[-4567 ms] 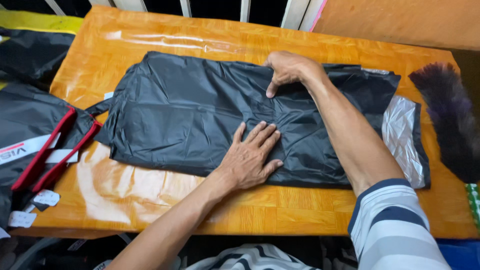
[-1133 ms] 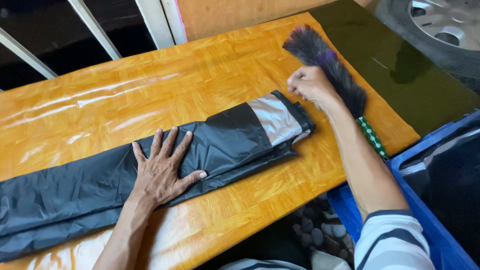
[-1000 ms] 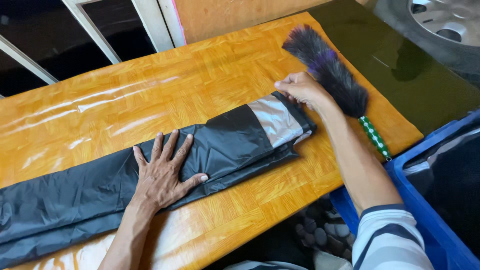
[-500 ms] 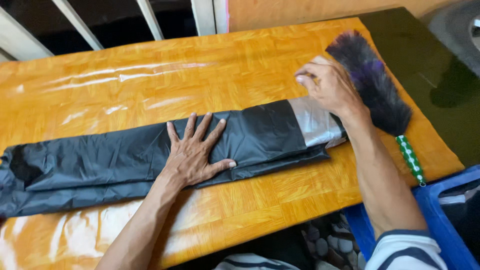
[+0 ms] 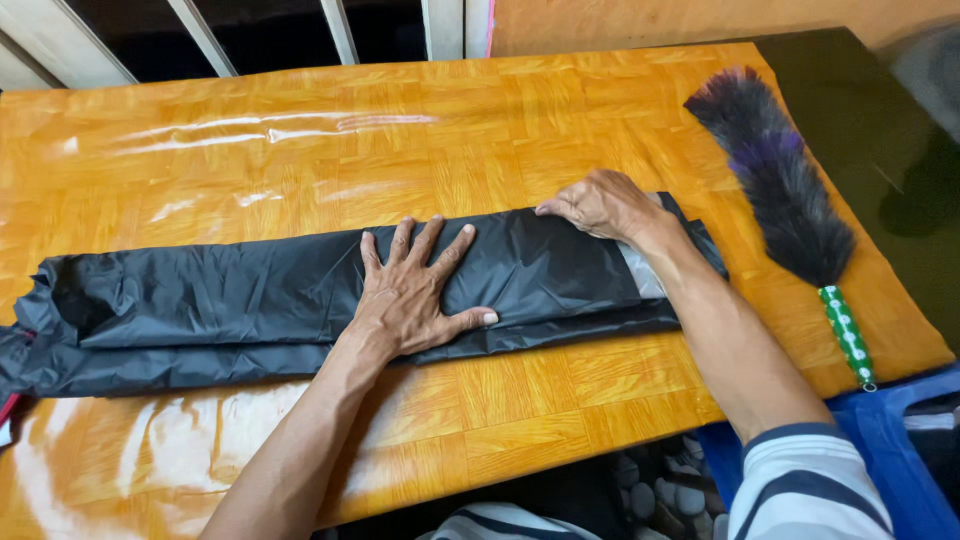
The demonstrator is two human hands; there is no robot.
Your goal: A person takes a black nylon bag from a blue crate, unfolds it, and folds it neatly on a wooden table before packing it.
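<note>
Flat — left hand (image 5: 410, 290), right hand (image 5: 598, 205) pressing black garment (image 5: 230, 300).

Black cloth garment (image 5: 250, 300) faintly shiny; wooden table (image 5: 300, 150) glossy.

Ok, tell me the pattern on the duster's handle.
Green with white dots on the duster handle, seen in the head view, the only one.

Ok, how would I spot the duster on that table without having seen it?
Start at the orange wooden table and go to its right edge, past the long folded black garment under both hands. The duster lies there alone, apart from the cloth: a fluffy dark purple-grey plume on a green handle with white dots.
</note>
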